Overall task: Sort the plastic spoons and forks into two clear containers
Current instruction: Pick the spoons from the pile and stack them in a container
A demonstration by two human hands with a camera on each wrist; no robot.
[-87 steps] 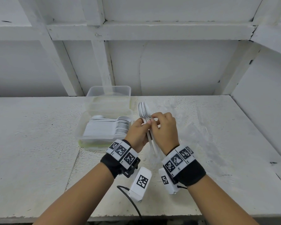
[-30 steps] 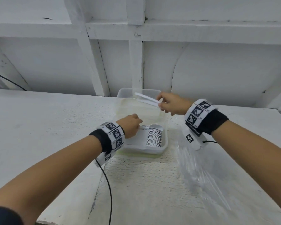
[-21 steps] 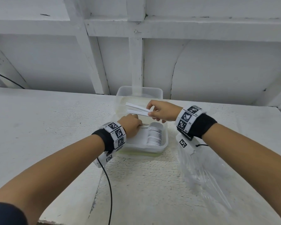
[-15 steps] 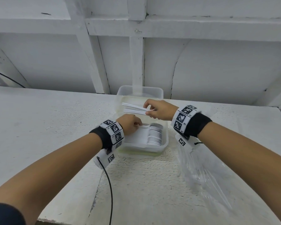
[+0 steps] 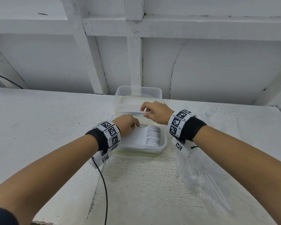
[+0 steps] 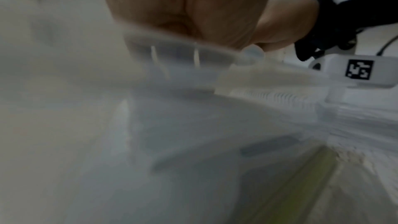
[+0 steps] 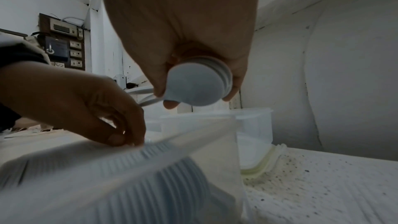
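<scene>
A plain utility room: rough whitewashed bench (image 5: pixel 39 127), white-painted timber framing (image 5: pixel 135 46), wall-mounted electrical switchboard (image 7: pixel 64 43).

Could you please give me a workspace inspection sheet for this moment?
Surface: white rough table.
Job's things: near container holds a row of stacked spoons; far container behind it; its contents unclear.
Clutter: clear plastic bag on the table at right.
Grippers: right hand pinches a spoon bundle; left hand reaches into the near container.
Cables: black cable from the left wrist.
Surroundings: white wall.
</scene>
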